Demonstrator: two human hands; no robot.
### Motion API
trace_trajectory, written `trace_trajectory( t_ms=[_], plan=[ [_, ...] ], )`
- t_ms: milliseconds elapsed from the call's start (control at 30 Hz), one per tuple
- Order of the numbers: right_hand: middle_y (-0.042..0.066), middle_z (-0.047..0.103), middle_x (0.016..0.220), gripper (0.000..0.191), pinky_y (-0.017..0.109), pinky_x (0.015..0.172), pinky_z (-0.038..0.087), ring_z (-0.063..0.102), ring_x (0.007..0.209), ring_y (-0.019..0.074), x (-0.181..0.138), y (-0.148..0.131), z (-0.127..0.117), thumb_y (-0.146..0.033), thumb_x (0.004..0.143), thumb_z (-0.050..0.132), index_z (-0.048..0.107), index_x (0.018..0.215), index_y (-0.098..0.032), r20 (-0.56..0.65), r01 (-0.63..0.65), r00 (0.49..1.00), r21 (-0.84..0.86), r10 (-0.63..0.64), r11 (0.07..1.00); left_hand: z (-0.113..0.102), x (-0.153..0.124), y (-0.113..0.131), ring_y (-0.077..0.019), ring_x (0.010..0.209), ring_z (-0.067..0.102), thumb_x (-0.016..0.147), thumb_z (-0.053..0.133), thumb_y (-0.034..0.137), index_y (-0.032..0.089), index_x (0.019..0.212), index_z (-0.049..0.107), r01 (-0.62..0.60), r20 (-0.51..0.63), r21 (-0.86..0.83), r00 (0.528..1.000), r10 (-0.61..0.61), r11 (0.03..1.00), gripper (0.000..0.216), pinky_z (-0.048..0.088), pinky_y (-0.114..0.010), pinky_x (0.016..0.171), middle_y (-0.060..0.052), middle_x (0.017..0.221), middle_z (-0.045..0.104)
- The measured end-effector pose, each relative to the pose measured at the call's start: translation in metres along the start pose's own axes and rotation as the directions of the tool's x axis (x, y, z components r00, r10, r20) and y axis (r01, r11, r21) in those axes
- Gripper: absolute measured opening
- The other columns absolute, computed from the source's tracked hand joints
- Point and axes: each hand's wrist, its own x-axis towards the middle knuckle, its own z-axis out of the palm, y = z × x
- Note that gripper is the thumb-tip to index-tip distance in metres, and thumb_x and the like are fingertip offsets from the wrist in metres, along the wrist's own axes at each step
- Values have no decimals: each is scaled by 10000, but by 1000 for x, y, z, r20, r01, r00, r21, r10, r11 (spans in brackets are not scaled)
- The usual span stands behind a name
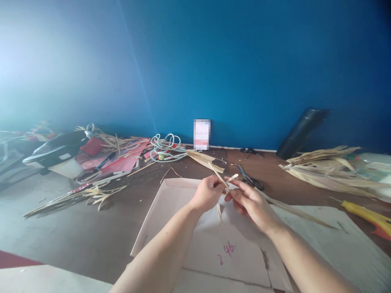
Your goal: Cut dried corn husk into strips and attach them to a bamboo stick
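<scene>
My left hand (209, 194) pinches a thin pale strip of dried husk (217, 174) that slants up past the fingertips. Opposite it, my right hand (249, 202) has its thumb and fingers closed on the same piece, where a short flat end (233, 178) sticks out. Another pale strand (219, 213) hangs below the fingers. Exactly how the strips join is hidden by the fingertips. Both hands are above a shallow white box lid (195, 252) marked "2.46". Dark-handled scissors (251, 179) lie just beyond my right hand.
Dried husks (326, 171), a black roll (301, 132) and a yellow tool with a red trigger (366, 213) are at right. A printed sheet (339, 244) lies beside the lid. Leftward are a coiled pale cable (168, 148), pink paper (128, 160) and thin stalks (82, 197). A blurred-out screen (202, 134) leans on the blue wall.
</scene>
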Motion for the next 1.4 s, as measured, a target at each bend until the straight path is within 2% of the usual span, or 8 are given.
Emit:
trace_trajectory(
  t_ms=[267,400,600,700,767,1067,1200,1400],
  plan=[
    [1,636,726,372,206,423,281,383,478,70,4,7,-6,-420,817,573,648,1132,-236,-132,68,987,-186,-94,980,2,-2,0,-95,623,511,768,488,264,154,715,550,-49,24,73,999,48,996,137,393,-203,599,-4,674,608],
    [-8,628,683,362,214,435,308,365,473,74,4,6,-9,-414,824,562,657,1132,-250,-209,80,968,-267,-139,960,0,-5,10,-81,563,447,749,506,269,154,656,537,-39,-35,193,998,47,980,151,341,-194,531,21,607,550],
    [22,666,742,390,220,417,332,387,464,79,5,3,-16,-445,790,596,668,1119,-247,-379,95,903,-284,-203,954,-2,-7,12,-87,560,451,761,485,275,165,638,534,-78,10,330,997,79,941,172,324,-198,518,22,608,549],
    [33,670,745,425,214,403,344,415,479,88,8,6,-20,-446,777,609,651,1144,-237,-487,138,842,-227,-235,964,-6,-8,10,-105,615,496,761,472,257,173,643,555,-128,39,469,991,125,874,167,340,-211,553,7,671,592],
    [36,671,747,443,207,400,354,423,488,88,10,8,-23,-442,769,617,642,1156,-226,-535,172,810,-176,-240,969,-9,-9,10,-114,616,506,762,465,260,180,653,574,-131,79,546,991,106,828,173,333,-218,545,-1,685,611],
    [20,668,722,398,221,434,391,427,467,83,7,4,-15,-423,790,601,659,1126,-218,-424,163,865,-268,-268,950,-15,-10,13,-133,576,509,760,494,466,187,668,608,-14,103,713,991,-85,701,315,309,-234,519,-23,660,630],
    [23,666,717,396,227,438,395,433,466,87,8,7,-14,-413,793,600,654,1129,-209,-403,181,873,-254,-274,950,-20,-10,16,-144,638,538,723,549,415,196,710,620,21,109,750,982,-154,662,230,328,-232,547,-26,739,649],
    [38,664,726,423,231,445,391,429,468,86,7,7,-15,-423,809,578,638,1148,-178,-354,189,891,-285,-286,940,-24,-12,20,-151,661,554,648,622,317,198,783,624,16,209,699,952,-225,715,180,348,-221,542,-23,778,646]
  ],
)
